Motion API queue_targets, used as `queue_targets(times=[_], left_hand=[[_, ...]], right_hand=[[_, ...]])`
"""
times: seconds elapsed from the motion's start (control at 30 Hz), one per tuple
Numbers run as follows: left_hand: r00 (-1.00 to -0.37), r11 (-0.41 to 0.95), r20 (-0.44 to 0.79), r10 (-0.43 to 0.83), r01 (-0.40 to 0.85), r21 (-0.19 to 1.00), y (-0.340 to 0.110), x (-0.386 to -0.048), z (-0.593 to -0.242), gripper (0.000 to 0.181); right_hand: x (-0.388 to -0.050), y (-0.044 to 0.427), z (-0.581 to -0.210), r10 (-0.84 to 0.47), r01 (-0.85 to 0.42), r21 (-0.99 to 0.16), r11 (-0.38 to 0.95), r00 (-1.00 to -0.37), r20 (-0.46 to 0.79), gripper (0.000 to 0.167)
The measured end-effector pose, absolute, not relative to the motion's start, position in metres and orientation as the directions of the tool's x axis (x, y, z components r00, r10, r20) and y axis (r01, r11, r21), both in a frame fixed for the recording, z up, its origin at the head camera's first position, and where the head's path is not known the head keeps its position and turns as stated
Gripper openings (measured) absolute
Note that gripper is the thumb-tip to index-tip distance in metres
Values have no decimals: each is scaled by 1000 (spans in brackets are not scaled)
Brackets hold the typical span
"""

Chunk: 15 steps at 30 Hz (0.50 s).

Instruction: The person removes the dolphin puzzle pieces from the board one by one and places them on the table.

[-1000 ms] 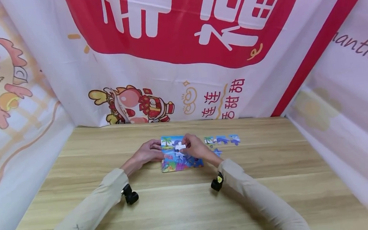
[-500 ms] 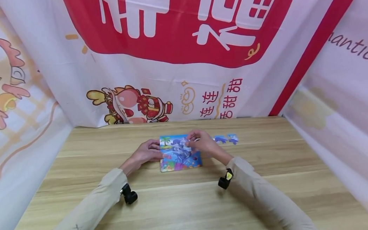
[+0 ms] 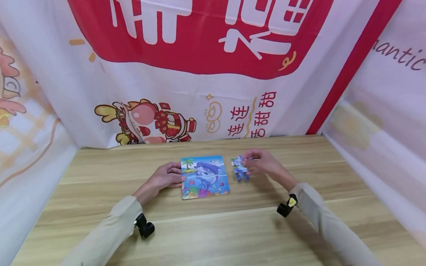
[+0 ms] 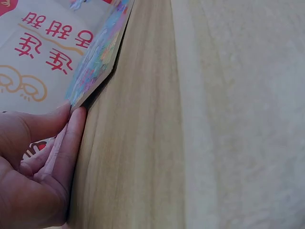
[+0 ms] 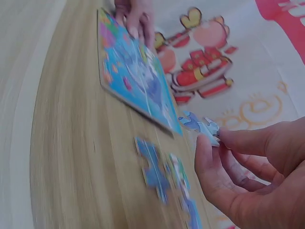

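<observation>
a puzzle board (image 3: 206,184) with a dolphin picture lies on a wooden table (image 3: 205,239), between a person's two hands. the left hand (image 3: 162,176) is at the board's left edge, thumb and a finger close together and seeming to pinch it. the right hand (image 3: 266,162), past the board's right side, holds a puzzle piece (image 5: 202,129) up in a narrow pinch of thumb and fingertip. loose pieces (image 5: 153,168) lie just beside the board, partly hidden by that hand from above. the likeliest mishap is a dropped piece, since only one end of it is gripped; a low knuckle could scatter the loose ones, and a slack left hand might let the board slide
</observation>
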<state>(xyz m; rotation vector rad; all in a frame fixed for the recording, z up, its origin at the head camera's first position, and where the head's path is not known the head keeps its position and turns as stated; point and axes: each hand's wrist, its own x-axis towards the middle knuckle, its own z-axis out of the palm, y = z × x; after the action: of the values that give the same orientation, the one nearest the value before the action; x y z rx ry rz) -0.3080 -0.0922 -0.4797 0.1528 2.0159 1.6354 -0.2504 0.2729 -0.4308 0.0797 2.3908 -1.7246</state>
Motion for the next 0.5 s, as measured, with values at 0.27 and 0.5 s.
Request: queue_targets(times=[0.27,0.5], left_hand=[[-825,205,-372,425,-313,927,-96,-311,-480,59],[-827,166,-367,425,-327,930,-95,-315,-481,60]], right_hand=[[-238,310,-434,9,183,-905,384,-981,-195,32],[-233,329,-439,25,185,-874,450,-981,-194,27]])
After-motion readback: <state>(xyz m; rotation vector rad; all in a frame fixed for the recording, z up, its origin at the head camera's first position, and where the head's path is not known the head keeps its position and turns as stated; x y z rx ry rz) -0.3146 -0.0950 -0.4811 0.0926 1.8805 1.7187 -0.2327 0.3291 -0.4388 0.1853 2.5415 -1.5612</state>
